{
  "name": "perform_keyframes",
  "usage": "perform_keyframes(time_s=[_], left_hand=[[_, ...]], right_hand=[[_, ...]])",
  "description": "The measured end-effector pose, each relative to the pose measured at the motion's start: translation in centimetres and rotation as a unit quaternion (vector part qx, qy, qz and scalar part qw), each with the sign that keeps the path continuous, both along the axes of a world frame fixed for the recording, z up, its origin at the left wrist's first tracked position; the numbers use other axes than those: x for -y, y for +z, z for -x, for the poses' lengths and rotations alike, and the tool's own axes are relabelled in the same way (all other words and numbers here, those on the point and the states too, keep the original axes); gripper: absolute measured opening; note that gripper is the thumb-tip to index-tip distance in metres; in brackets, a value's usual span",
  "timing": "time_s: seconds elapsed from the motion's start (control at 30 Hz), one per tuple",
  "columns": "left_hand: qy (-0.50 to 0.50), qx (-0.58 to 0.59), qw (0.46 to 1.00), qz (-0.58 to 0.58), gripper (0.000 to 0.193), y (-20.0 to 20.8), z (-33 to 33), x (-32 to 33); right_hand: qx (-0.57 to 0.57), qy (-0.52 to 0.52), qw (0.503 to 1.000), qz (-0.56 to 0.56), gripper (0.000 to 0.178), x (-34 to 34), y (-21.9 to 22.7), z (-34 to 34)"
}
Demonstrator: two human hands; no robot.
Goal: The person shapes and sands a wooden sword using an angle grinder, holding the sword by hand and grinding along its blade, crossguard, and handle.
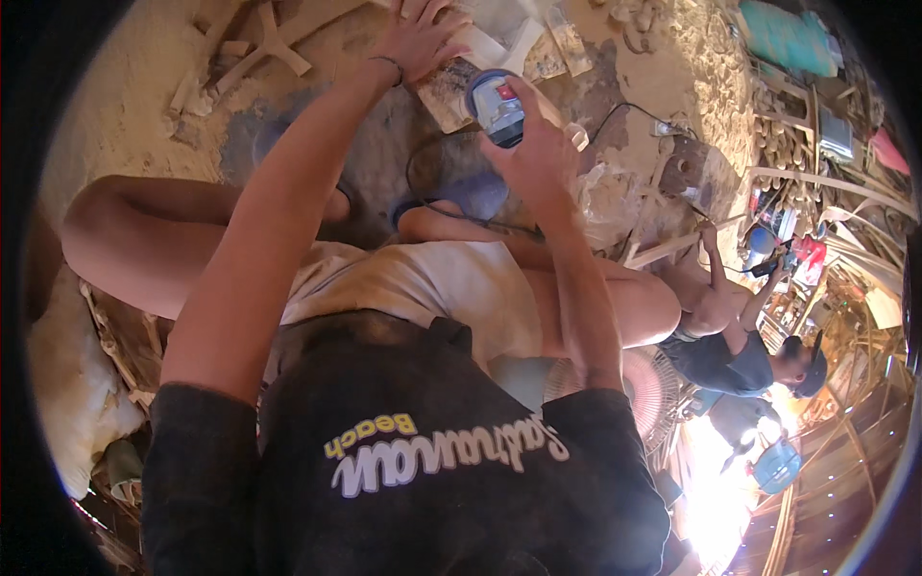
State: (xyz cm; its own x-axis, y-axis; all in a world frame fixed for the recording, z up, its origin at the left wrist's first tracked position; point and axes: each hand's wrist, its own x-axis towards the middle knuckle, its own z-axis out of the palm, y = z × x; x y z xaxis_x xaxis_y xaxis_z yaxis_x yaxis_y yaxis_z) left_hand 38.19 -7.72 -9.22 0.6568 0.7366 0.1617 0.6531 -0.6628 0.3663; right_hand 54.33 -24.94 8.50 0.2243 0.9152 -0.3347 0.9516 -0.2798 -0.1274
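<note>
Power tool: the compact blue-and-silver body [499, 113] sits in the right hand [531, 144], beside the wooden board [437, 98] and just below the pale wooden piece [519, 48].
Right hand: wrapped around the tool's body from behind, thumb and fingers on opposite sides.
Left hand: fingers spread near the upper edge, above the board; whether this left hand [420, 43] presses on wood cannot be told.
Cord: the dark cord [411, 171] loops between the legs, below the board.
Work in hand: probably smoothing or shaping wood; contact between tool and workpiece is hard to judge at this angle.
Next move: seems to call for a steadied workpiece, the tool's working face level, and left fingers clear of it.
Surroundings: a branched wooden piece [274, 43] lies at upper left; a co-worker [730, 370] sits to the right, near a fan [653, 398].
</note>
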Motion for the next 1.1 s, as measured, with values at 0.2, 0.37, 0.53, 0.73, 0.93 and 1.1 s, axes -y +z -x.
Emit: perform_keyframes(time_s=[0.2, 0.37, 0.53, 0.73, 0.93, 1.1], left_hand=[[0.045, -0.089, 0.991, -0.090, 0.069, -1.0, 0.1, -1.1], [-0.067, -0.048, 0.996, -0.032, 0.067, 0.5, 0.2, -2.9], [-0.130, -0.025, 0.990, -0.047, 0.068, 0.9, 1.4, -5.7], [-0.203, -0.038, 0.975, 0.085, 0.053, 7.7, 0.0, -10.1], [-0.173, -0.134, 0.975, 0.025, 0.062, 7.5, -2.2, -7.8], [-0.072, 0.029, 0.996, -0.052, 0.054, -0.4, -0.9, -4.0]], right_hand=[[0.003, -0.028, 0.999, -0.020, 0.084, -0.1, 1.1, -0.3], [-0.036, -0.144, 0.979, -0.139, 0.082, 0.4, 6.3, -4.4], [-0.055, -0.176, 0.913, -0.364, 0.082, 2.3, 11.3, -9.0], [-0.049, -0.236, 0.850, -0.469, 0.086, 5.2, 15.8, -11.9], [-0.046, -0.227, 0.856, -0.462, 0.085, 5.8, 15.3, -12.1], [-0.086, -0.165, 0.886, -0.425, 0.084, 4.3, 12.8, -9.6]])
